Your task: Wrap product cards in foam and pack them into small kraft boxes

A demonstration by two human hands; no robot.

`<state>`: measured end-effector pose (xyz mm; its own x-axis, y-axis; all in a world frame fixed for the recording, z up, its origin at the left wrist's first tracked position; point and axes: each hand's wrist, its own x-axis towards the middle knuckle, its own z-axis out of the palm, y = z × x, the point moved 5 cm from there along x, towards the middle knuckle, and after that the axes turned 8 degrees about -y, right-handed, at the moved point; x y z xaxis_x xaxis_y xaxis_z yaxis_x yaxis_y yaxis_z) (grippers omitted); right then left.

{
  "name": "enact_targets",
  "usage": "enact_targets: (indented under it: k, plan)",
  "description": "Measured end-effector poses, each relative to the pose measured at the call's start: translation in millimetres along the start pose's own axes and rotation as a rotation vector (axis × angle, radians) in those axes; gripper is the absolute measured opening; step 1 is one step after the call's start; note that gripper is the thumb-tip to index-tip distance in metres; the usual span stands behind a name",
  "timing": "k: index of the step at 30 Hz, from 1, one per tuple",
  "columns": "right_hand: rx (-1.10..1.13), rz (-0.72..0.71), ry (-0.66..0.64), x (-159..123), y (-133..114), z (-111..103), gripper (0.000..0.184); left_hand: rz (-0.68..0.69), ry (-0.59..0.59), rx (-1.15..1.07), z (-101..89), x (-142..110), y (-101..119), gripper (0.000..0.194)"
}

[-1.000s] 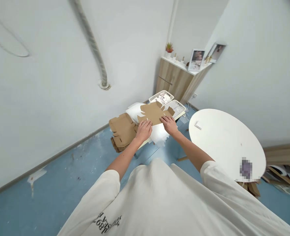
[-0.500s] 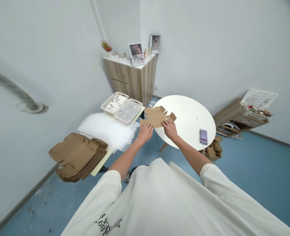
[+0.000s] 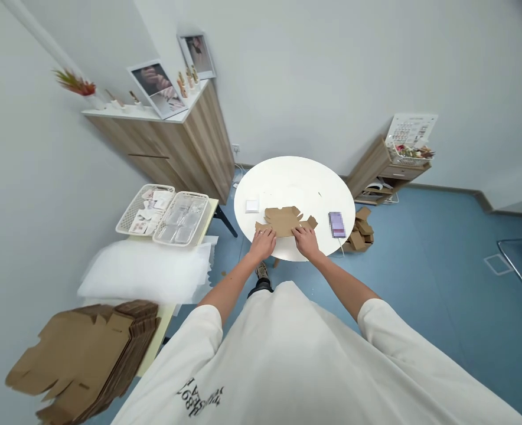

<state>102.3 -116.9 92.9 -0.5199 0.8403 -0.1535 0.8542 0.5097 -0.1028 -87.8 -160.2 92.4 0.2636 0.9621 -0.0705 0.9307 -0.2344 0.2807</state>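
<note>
A flat, die-cut cardboard box blank (image 3: 283, 221) is held between my two hands above the round white table (image 3: 296, 177). My left hand (image 3: 263, 242) grips its near left edge, a ring on one finger. Its near right edge is in the closed fingers of my right hand (image 3: 306, 241). Side flaps of the blank stick up a little at the right. Whether it touches the tabletop I cannot tell. On the table, a small white square item (image 3: 252, 205) lies left of the blank, and a blurred purple phone (image 3: 336, 225) with a cable lies to its right.
At left, a side table (image 3: 161, 330) bears a stack of cardboard blanks (image 3: 79, 354), white foam sheets (image 3: 146, 268), and two baskets (image 3: 181, 218) of small packets. A wooden cabinet (image 3: 199, 141) stands behind. Folded boxes (image 3: 362, 230) sit on the floor, right of the round table.
My view and body have turned right, from the side table to the round table. Both hands have carried the cardboard box blank along and over the round table.
</note>
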Motion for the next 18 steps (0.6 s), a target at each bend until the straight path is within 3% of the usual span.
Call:
enact_targets:
  k: [5, 12, 18]
  plan:
    - [0.013, 0.085, -0.129, 21.3, 20.2, 15.6, 0.042, 0.109, -0.074, -0.001, 18.5, 44.4, -13.2, 0.039]
    - [0.052, 0.159, -0.287, 74.2, 39.5, 35.6, 0.038, 0.21, -0.236, -0.006, 40.8, 107.0, -46.9, 0.038]
    - [0.081, 0.201, -0.303, 107.4, 48.2, 47.7, 0.039, 0.221, -0.331, -0.002, 57.2, 140.9, -71.7, 0.041]
